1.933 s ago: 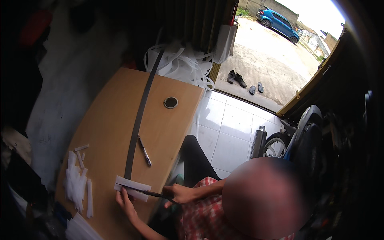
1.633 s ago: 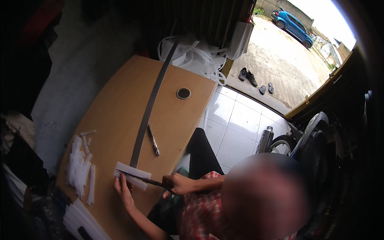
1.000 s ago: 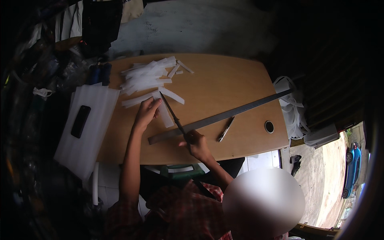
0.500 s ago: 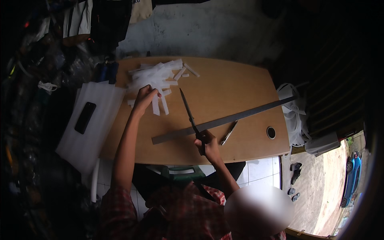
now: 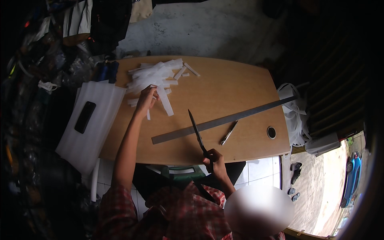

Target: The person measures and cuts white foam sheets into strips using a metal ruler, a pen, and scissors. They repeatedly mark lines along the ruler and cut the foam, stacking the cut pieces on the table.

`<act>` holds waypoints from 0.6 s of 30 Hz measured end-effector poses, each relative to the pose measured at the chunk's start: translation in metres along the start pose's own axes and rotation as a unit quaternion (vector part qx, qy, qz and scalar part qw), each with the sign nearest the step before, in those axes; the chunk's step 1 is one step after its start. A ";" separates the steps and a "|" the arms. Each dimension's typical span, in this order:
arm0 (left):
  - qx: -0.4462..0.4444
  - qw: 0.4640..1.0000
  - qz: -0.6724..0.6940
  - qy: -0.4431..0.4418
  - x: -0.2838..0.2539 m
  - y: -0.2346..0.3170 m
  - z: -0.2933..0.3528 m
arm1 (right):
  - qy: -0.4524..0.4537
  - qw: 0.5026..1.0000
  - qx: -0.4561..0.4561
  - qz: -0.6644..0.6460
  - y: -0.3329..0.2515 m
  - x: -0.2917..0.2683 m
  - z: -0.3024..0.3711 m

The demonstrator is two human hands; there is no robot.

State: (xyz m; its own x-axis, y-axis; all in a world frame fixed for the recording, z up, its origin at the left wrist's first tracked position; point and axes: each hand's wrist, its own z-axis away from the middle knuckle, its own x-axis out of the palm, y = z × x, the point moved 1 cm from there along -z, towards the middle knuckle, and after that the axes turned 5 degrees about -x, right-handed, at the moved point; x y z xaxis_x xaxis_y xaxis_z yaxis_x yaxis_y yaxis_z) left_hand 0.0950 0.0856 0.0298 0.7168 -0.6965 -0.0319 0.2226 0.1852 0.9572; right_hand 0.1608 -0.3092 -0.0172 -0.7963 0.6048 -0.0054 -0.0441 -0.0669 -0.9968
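Observation:
At the heap of white foam strips (image 5: 154,75), my left hand (image 5: 147,102) has its fingers curled and pinched on a foam strip (image 5: 165,103). That strip slants down to the right from the fingertips. My right hand (image 5: 217,163), at the table's near edge, grips dark scissors (image 5: 196,129) by the handles. Their long blades look closed and point up and away, crossing over a metal ruler (image 5: 224,121). The ruler lies slantwise on the wooden table (image 5: 236,86). Just right of the blades lies a pen-like tool (image 5: 229,133).
White foam sheets (image 5: 96,116) with a black phone (image 5: 85,117) on them lie at the left. A round grommet (image 5: 271,132) sits in the table's right end. Beyond that edge hangs a bunch of white strips (image 5: 295,116). A green stool (image 5: 183,173) is below.
My right hand has drawn the scissors back toward me, down to the near edge. My left hand has shifted slightly down, and the strips at its fingers lie differently.

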 end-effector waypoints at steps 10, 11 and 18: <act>0.222 0.960 -0.100 0.140 -0.002 -0.001 -0.028 | 0.006 0.999 0.034 -0.007 -0.004 -0.004 0.018; 0.230 0.955 -0.103 0.154 -0.002 0.000 -0.030 | 0.006 0.999 0.031 -0.003 -0.006 -0.004 0.018; 0.183 0.953 -0.111 0.215 -0.006 0.000 -0.045 | 0.009 0.999 0.046 0.010 -0.010 -0.003 0.024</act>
State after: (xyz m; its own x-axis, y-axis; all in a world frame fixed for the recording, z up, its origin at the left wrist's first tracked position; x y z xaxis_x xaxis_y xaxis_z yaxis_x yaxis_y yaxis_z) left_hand 0.1209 0.1209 0.0172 0.9008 -0.3272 -0.2855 0.2121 -0.2421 0.9468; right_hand 0.1487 -0.3296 -0.0051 -0.7863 0.6172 -0.0269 -0.0842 -0.1502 -0.9851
